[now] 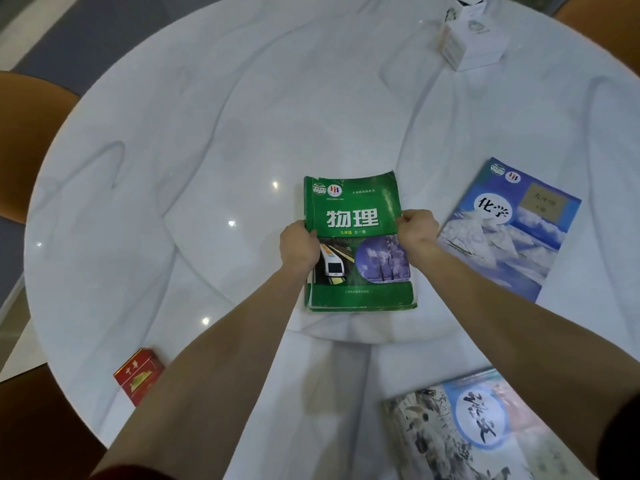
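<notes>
A worn green textbook (356,216) lies closed and face up in the middle of a round white marble table (207,168). My left hand (298,245) grips its left spine edge, thumb on the cover. My right hand (417,226) grips its right edge, fingers curled round the page side. Both forearms reach in from the bottom of the view.
A blue textbook (512,230) lies to the right of the green one. A grey-and-blue textbook (474,427) lies at the near right. A red cigarette pack (138,375) sits near left. A white box (471,39) stands at the far right. Brown chairs (24,143) ring the table.
</notes>
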The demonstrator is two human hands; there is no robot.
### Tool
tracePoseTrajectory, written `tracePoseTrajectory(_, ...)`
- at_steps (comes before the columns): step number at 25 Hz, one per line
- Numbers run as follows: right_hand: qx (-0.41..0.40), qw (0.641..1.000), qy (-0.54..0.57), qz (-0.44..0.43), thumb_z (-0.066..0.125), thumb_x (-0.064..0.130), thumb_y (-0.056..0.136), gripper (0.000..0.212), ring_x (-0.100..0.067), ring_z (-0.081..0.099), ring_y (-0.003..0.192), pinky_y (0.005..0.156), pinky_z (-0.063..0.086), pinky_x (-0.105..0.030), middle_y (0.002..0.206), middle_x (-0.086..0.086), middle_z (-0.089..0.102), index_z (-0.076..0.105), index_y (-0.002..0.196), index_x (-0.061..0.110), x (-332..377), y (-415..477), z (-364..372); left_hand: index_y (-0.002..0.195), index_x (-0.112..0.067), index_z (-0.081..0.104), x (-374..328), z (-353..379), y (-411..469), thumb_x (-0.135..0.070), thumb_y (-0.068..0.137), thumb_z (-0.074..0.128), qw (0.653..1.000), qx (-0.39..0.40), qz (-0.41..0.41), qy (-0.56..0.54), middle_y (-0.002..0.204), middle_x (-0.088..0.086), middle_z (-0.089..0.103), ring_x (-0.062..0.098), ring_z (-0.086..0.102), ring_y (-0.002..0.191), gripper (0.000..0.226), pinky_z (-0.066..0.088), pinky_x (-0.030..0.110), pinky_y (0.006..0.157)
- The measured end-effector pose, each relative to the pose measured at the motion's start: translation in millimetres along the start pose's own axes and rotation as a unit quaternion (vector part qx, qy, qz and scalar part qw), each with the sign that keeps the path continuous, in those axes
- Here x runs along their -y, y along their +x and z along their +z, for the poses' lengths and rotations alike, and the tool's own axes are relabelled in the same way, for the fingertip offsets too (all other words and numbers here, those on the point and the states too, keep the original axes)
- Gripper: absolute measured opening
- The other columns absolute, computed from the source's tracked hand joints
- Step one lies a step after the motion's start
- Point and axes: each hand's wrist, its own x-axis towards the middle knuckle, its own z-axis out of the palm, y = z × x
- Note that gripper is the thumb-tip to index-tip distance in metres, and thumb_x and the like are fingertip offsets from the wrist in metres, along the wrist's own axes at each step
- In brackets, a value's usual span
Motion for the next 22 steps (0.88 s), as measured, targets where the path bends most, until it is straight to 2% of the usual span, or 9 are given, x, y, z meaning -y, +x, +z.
tracePoseTrajectory(3, 0.009, 0.998, -0.060, -0.025, 0.042, -0.002, 0.092, 0.030, -0.036, 0.063, 0.101, 0.087, 0.051, -0.035, 0.109, -0.026, 0.068, 0.067, 0.106, -0.009, -7.5, 1.1, 4.9, 0.112, 0.002, 0.060, 6.2, 6.6, -4.6, -0.015, 0.099, 0.042, 0.998, -0.010, -0.006, 0.061, 0.121, 0.022, 0.052, 0.036, 0.054, 0.110, 0.028, 0.047, 0.040, 0.091)
tracePoseTrajectory(7, -0.015, 0.994, -0.109, -0.028, 0.047, 0.001, 0.092, 0.026, -0.036, 0.055, 0.111, 0.095, 0.046, -0.034, 0.122, -0.024, 0.056, 0.064, 0.110, -0.006, -11.0, -0.3, 11.8, 0.113, 0.003, 0.057, 3.9, 13.1, -7.0, -0.016, 0.100, 0.039, 0.996, -0.011, -0.017, 0.084, 0.124, 0.022, 0.050, 0.035, 0.049, 0.115, 0.029, 0.043, 0.040, 0.094)
tracePoseTrajectory(10, 0.006, 0.995, -0.097, -0.020, 0.047, 0.004, 0.093, 0.027, -0.036, 0.055, 0.114, 0.097, 0.044, -0.036, 0.121, -0.024, 0.060, 0.063, 0.113, -0.005, -14.2, 1.5, 12.2, 0.115, 0.003, 0.055, 2.4, 15.7, -9.2, -0.018, 0.100, 0.039, 0.993, -0.010, -0.021, 0.120, 0.127, 0.022, 0.047, 0.036, 0.042, 0.120, 0.030, 0.041, 0.040, 0.096)
tracePoseTrajectory(13, -0.001, 0.995, -0.101, -0.011, 0.048, 0.004, 0.093, 0.025, -0.035, 0.061, 0.107, 0.095, 0.050, -0.037, 0.114, -0.024, 0.066, 0.064, 0.107, -0.008, -18.7, 4.6, 10.4, 0.117, 0.003, 0.054, 2.5, 19.1, -11.2, -0.019, 0.100, 0.040, 0.991, -0.005, -0.024, 0.134, 0.129, 0.022, 0.044, 0.036, 0.038, 0.122, 0.031, 0.041, 0.043, 0.097)
tracePoseTrajectory(16, 0.017, 0.996, -0.087, 0.008, 0.047, 0.005, 0.092, 0.027, -0.035, 0.058, 0.113, 0.095, 0.046, -0.035, 0.118, -0.022, 0.063, 0.064, 0.112, -0.005, -16.5, 3.0, 7.7, 0.119, 0.002, 0.052, 2.5, 19.4, -11.0, -0.019, 0.100, 0.040, 0.989, -0.001, -0.021, 0.150, 0.130, 0.021, 0.043, 0.036, 0.037, 0.123, 0.031, 0.041, 0.044, 0.098)
tracePoseTrajectory(20, 0.025, 0.996, -0.089, 0.000, 0.049, 0.002, 0.090, 0.023, -0.034, 0.063, 0.104, 0.084, 0.052, -0.033, 0.110, -0.025, 0.068, 0.065, 0.102, -0.009, -14.5, 4.9, -1.4, 0.120, 0.000, 0.052, -3.6, 12.7, -11.1, -0.020, 0.099, 0.040, 0.982, 0.015, -0.019, 0.187, 0.130, 0.019, 0.042, 0.035, 0.036, 0.124, 0.031, 0.040, 0.045, 0.099)
tracePoseTrajectory(22, 0.035, 0.997, -0.075, 0.000, 0.048, 0.006, 0.090, 0.026, -0.036, 0.064, 0.102, 0.082, 0.053, -0.036, 0.107, -0.026, 0.069, 0.066, 0.100, -0.010, -16.1, 8.0, -13.1, 0.121, -0.003, 0.050, -18.5, 7.7, -10.4, -0.018, 0.096, 0.042, 0.979, -0.001, -0.005, 0.202, 0.129, 0.018, 0.044, 0.035, 0.038, 0.123, 0.030, 0.038, 0.046, 0.099)
